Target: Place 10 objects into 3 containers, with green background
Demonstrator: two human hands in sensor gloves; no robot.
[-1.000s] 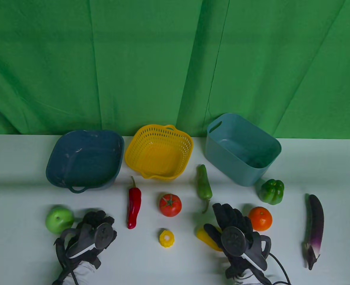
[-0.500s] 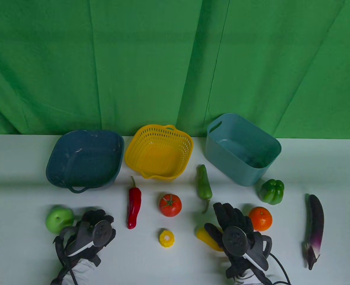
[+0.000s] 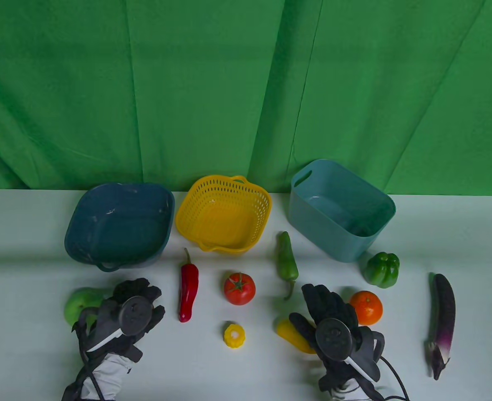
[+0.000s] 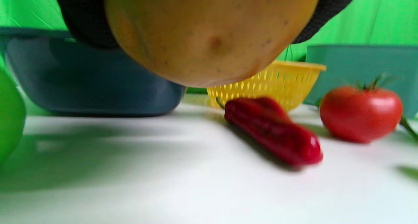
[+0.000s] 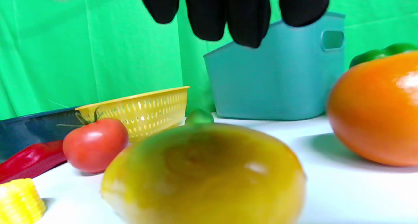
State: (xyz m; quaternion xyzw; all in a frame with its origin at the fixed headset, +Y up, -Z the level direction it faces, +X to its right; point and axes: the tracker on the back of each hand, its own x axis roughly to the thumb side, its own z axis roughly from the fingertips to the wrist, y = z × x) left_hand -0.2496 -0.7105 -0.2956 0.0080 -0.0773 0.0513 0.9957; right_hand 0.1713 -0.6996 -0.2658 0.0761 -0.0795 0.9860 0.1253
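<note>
We saw a green cloth backdrop [image 3: 229, 83] hanging behind the scene, filling the whole upper part of the table view. It fell in long vertical folds and creases down to the back edge of a white tabletop [image 3: 29, 217]. The tabletop had rounded far corners, and a soft band of shadow ran across its width.

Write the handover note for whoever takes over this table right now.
Left hand: grips a yellow-brown fruit, lifted off the table.
Right hand: fingers open above the yellow squash, not gripping.
All three containers, dark blue tub, yellow basket and teal bin, hold nothing.
Still on the table: green apple, red chili, tomato, corn piece, green chili, orange, bell pepper, eggplant.
Nothing is placed yet; all ten remain.
</note>
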